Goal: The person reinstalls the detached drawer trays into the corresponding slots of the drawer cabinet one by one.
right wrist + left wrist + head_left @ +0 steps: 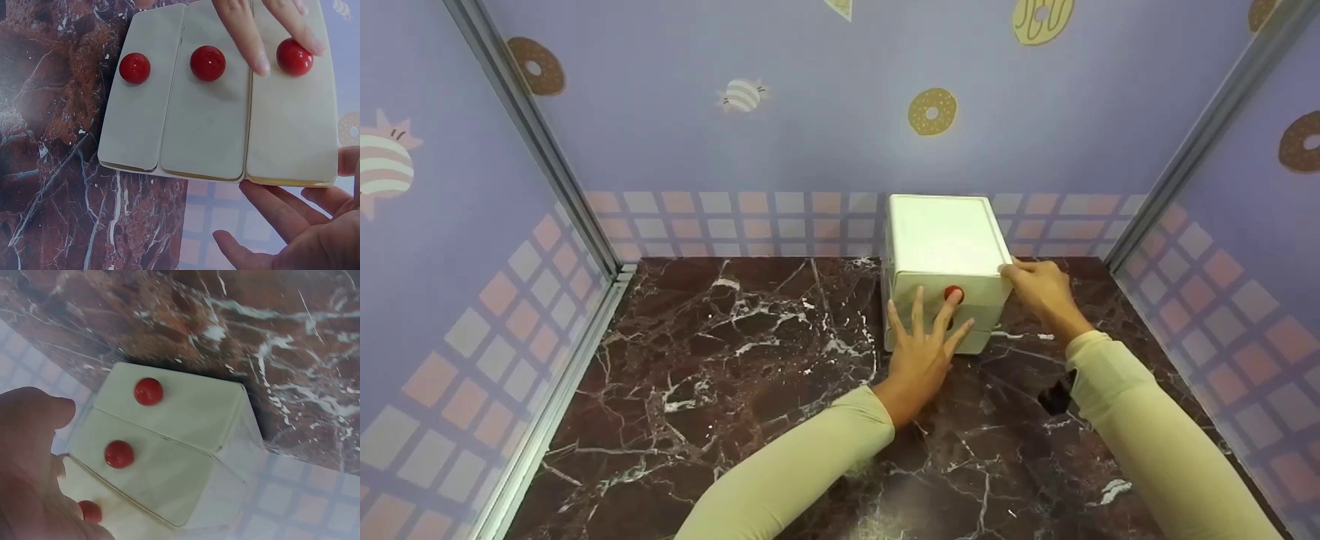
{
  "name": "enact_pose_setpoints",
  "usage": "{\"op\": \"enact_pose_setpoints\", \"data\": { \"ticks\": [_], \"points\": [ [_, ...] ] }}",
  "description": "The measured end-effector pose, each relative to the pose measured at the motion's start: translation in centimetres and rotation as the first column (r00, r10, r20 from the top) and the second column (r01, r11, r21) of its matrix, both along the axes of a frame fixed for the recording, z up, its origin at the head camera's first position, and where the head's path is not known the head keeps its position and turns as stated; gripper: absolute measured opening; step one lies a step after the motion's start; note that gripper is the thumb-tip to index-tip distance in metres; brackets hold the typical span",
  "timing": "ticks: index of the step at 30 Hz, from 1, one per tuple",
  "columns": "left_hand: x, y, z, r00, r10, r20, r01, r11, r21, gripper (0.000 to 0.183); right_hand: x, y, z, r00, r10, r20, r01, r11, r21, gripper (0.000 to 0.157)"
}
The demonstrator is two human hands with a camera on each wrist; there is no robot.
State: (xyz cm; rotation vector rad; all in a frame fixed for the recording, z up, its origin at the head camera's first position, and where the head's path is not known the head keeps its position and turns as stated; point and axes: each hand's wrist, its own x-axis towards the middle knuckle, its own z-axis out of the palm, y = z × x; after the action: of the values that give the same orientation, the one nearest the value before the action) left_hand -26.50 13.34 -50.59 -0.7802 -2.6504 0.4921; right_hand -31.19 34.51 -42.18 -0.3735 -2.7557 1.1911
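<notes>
A white drawer box (949,232) stands against the back wall, its three drawer fronts (202,129) stacked and facing me. Each front carries a round red knob (207,63). My left hand (921,364) is spread before the box, fingers straight against the front. In the right wrist view its fingertips lie at the top drawer's red knob (294,57). My right hand (1044,289) grips the box's upper right front corner. Its fingers (281,214) reach along the side, one of them standing away from the box.
Dark red marbled tabletop (720,390) spreads to the left and in front of the box. Purple walls (825,150) with pastel checks enclose the back and both sides. Metal rails (547,420) run along the edges. A small black object (1057,396) shows at my right cuff.
</notes>
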Motion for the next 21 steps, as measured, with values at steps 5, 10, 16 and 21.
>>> {"op": "enact_pose_setpoints", "data": {
  "ticks": [5,10,16,21],
  "points": [
    [-0.5,-0.3,0.2,1.0,-0.016,-0.002,0.016,1.0,-0.002,0.077,-0.1,0.0,0.1,1.0,0.001,0.016,-0.001,1.0,-0.015,0.055],
    [-0.6,-0.5,0.1,1.0,-0.018,0.006,0.018,1.0,-0.019,0.079,-0.1,-0.1,-0.1,1.0,0.015,0.003,-0.015,1.0,-0.013,0.056],
    [-1.0,-1.1,0.2,0.997,-0.058,0.049,0.056,0.998,0.041,0.086,0.3,0.0,-0.7,1.0,0.017,-0.015,-0.017,1.0,0.01,0.065],
    [-2.1,-2.6,0.2,0.982,-0.181,0.047,0.17,0.967,0.188,0.077,0.8,0.8,-1.6,0.999,0.047,-0.013,-0.047,0.999,-0.026,0.079]
  ]
}}
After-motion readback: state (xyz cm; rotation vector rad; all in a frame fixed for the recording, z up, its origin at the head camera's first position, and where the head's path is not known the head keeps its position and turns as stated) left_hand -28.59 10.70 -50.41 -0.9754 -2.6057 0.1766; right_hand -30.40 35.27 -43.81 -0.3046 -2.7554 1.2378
